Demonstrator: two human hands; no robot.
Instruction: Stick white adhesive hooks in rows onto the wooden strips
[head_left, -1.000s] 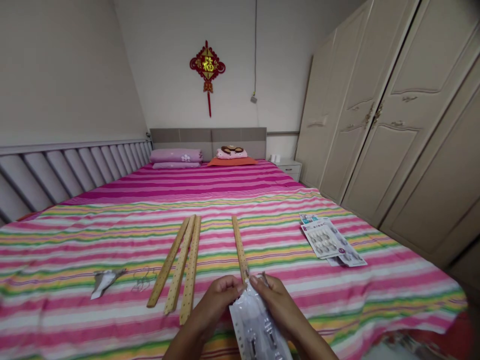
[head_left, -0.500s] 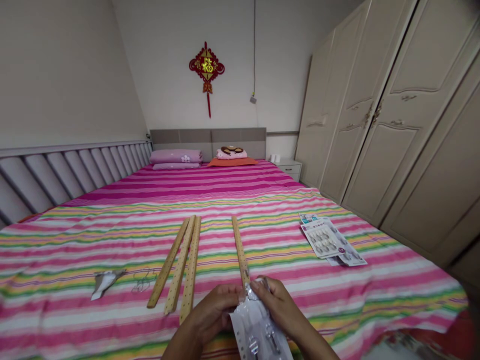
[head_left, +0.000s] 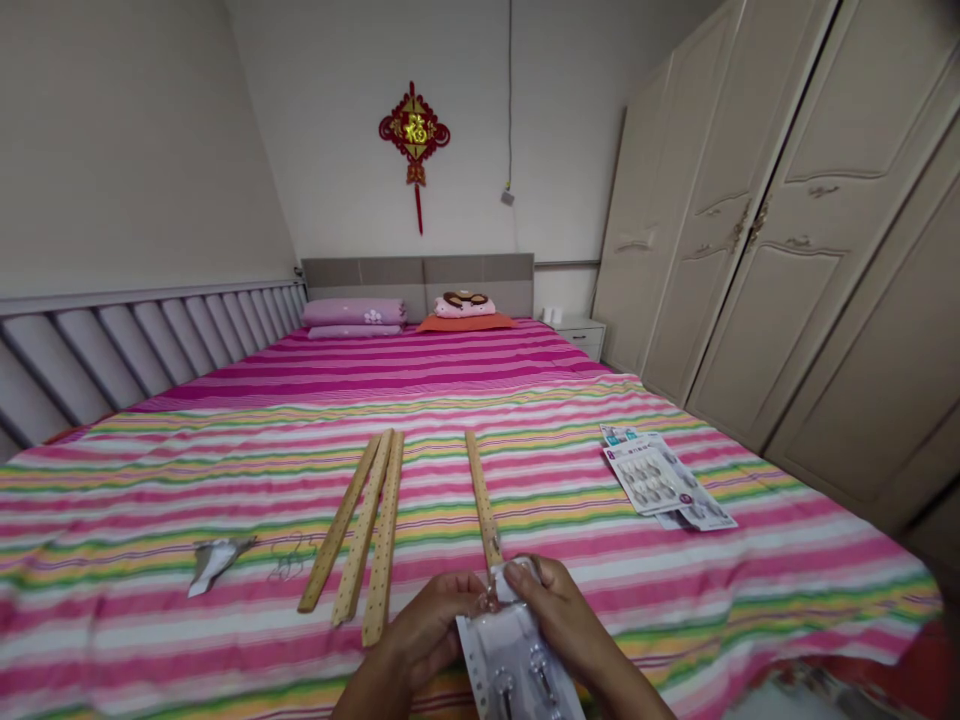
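Note:
Low in the middle, my right hand [head_left: 555, 605] grips the top of a white blister pack [head_left: 491, 640] with clear plastic and shiny metal-and-clear hooks in it. My left hand [head_left: 439, 615] is closed at the pack's upper left edge, its thumb and finger pinching a small shiny clear hook [head_left: 486, 600]. Just beyond both hands a single perforated wooden strip [head_left: 478, 485] lies lengthwise, with small hook-like pieces near its close end. Several more strips [head_left: 364, 545] lie side by side to the left.
Thin wire pieces [head_left: 291, 558] and a torn silver-white wrapper [head_left: 217, 562] lie on the striped bedsheet [head_left: 150, 500] at left. More hook packs [head_left: 651, 478] are stacked at right. Pillows [head_left: 354, 312] rest by the headboard [head_left: 360, 272]; a wardrobe [head_left: 750, 260] stands at right.
The pack's top flap has lifted away at the right thumb, and the small shiny hook in my left fingers shows more clearly apart from it. The view has shifted slightly.

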